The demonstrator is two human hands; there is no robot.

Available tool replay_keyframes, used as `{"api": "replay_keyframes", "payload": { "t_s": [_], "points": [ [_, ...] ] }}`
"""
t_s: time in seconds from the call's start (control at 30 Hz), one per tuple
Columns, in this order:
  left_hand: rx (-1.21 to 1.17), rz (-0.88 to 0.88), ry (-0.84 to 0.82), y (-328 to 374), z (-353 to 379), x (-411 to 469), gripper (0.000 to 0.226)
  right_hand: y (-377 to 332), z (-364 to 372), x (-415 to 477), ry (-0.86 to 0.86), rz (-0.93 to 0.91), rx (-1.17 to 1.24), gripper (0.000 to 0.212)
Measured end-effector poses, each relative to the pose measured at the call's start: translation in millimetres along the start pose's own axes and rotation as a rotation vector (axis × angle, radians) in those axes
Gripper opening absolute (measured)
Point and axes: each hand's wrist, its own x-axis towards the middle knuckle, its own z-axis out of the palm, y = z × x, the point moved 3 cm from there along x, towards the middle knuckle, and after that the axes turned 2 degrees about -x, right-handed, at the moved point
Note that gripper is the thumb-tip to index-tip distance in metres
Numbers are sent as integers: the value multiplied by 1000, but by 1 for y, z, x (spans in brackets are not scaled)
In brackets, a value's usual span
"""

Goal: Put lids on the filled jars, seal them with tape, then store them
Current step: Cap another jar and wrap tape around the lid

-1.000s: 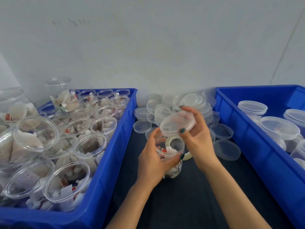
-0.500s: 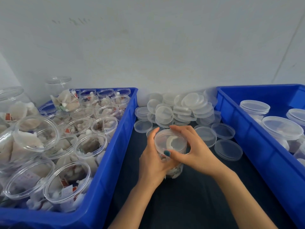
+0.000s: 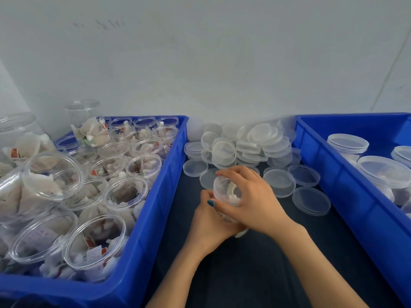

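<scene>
dark desk between blue bins. left hand fingers clamped round jar, right hand fingers clamped on lid atop it. loose lids behind.

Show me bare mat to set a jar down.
Free: dark mat near the viewer, below left hand and right hand, between left bin and right bin. Crowded: lid pile at far end; left bin packed with open jars.

lid: I see the clear round plastic lid no longer tilted in the air, now flat on the clear plastic filled jar | right hand: now cupped over it, fingers round the rim | left hand: now partly covered by the right.
</scene>
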Motion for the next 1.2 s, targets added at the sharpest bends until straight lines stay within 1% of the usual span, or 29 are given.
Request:
{"api": "replay_keyframes", "payload": {
  "t_s": [0.07, 0.1, 0.17, 0.23, 0.3, 0.33, 0.37, 0.43, 0.53, 0.6, 0.67, 0.7, 0.77, 0.8, 0.83, 0.87, 0.9, 0.93, 0.97, 1.0, 1.03, 1.2],
  "points": [
    [-52, 11, 13, 5, -5, -1, 84, 5, -5, 0, 34, 2, 122, 56],
    [-93, 21, -11, 6, -8, -2, 81, 8, -9, 1, 36, 4, 226, 51],
    [-218, 29, -129, 9, -13, -3, 75, 15, -15, 1, -31, 2, 495, 44],
    [-380, -30, -295, 16, -15, -8, 71, 18, -20, 0, -128, -8, 739, 47],
    [-486, -74, -448, 19, -15, -12, 71, 18, -24, -1, -182, -32, 870, 49],
    [-503, -77, -478, 19, -15, -13, 72, 18, -25, -2, -200, -40, 911, 48],
    [-497, -84, -473, 19, -14, -13, 77, 17, -25, -2, -211, -39, 929, 45],
    [-443, -76, -396, 18, -11, -10, 90, 18, -24, -3, -201, -11, 865, 38],
    [-277, 40, -196, 17, -8, -5, 91, 19, -20, -3, -91, 79, 686, 31],
    [-39, 137, 11, 19, -9, -5, 94, 15, -15, -4, 36, 166, 609, 30],
    [232, 297, 247, 26, -11, -9, 95, 8, -7, -6, 148, 262, 555, 32],
    [310, 366, 331, 29, -12, -11, 96, 7, -3, -7, 168, 298, 552, 35],
    [338, 419, 406, 29, -14, -12, 95, 8, 1, -7, 100, 303, 564, 42],
    [288, 392, 380, 28, -17, -11, 94, 10, -1, -7, 27, 273, 560, 48],
    [186, 326, 302, 25, -20, -9, 91, 11, -5, -6, -46, 223, 551, 54],
    [30, 241, 174, 20, -21, -6, 87, 13, -9, -6, -100, 161, 535, 57],
    [-129, 166, 29, 15, -21, -3, 88, 14, -14, -5, -126, 92, 510, 58],
    [-238, 114, -98, 12, -20, -2, 91, 14, -19, -5, -126, 28, 482, 58],
    [-273, 99, -176, 12, -18, -2, 94, 13, -22, -4, -107, -24, 460, 57],
    [-263, 105, -197, 12, -16, -4, 95, 13, -23, -4, -81, -57, 450, 55],
    [-237, 116, -182, 14, -14, -5, 96, 13, -24, -4, -53, -68, 450, 51],
    [-98, 177, -43, 17, -12, -8, 91, 15, -14, -9, 49, -20, 425, 39]
  ]
}}
